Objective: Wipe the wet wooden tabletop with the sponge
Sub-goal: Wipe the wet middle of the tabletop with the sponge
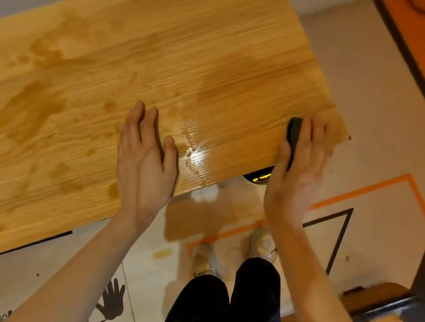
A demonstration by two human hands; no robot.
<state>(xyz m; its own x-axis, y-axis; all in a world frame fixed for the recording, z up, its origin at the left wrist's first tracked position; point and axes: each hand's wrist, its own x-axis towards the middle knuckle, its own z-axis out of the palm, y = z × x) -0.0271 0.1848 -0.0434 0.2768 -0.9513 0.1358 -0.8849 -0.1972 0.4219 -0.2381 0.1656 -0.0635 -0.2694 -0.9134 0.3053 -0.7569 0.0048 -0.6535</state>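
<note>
Sponge (293, 138) under right grip (300, 167).

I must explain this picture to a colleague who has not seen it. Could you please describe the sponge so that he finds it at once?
Start at the wooden tabletop and follow it to its right end, near the edge closest to the person. There the right hand holds the sponge against the wood. It is the only dark, nearly black thing on the pale wet wood.
</note>
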